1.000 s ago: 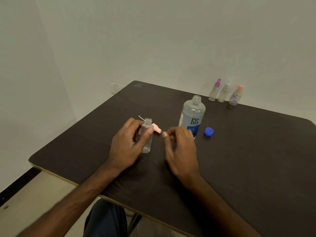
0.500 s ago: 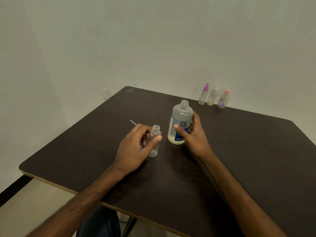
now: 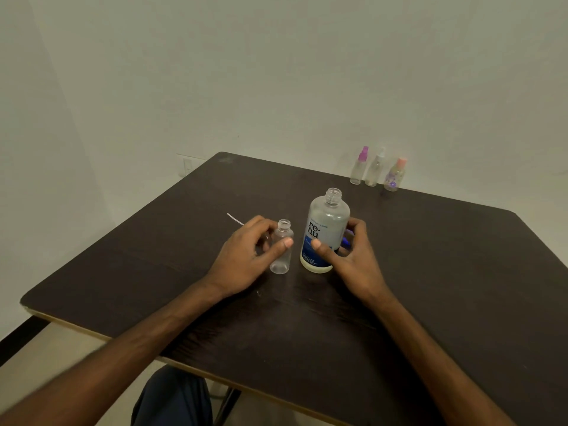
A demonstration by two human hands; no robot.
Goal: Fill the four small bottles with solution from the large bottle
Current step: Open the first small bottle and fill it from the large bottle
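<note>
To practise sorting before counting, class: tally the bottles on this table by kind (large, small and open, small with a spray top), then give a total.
Large bottle: 1
Small open bottle: 1
Small bottles with spray tops: 3 (purple-topped, white-topped, pink-topped)
Total: 5 bottles

Table (image 3: 445, 272); large bottle (image 3: 326, 224); four small bottles (image 3: 281, 260)

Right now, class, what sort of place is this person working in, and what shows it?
Probably a plain, sparse room set up for a tabletop exercise: bare white walls, one dark table, and on it a renu solution bottle and small spray bottles.
</note>
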